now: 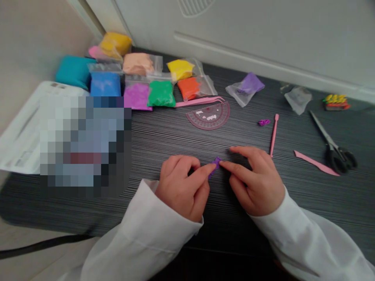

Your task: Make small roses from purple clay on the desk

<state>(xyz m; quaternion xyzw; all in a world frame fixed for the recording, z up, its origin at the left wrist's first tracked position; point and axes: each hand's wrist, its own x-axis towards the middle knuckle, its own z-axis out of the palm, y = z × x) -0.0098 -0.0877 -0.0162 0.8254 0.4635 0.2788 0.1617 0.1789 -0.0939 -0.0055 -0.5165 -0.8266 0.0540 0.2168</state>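
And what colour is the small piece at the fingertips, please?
The small piece is purple, as the head view shows.

A small craft workspace, home or otherwise unclear: dark desk [164, 134] against a pale panel [263, 23], bagged coloured clay [161, 93], scissors [329, 142], protractor [220, 118].

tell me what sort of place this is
Probably a desk used for small crafts: zip bags of what looks like coloured modelling clay sit toward the back, and black-handled scissors and slim pink modelling tools lie at the right.
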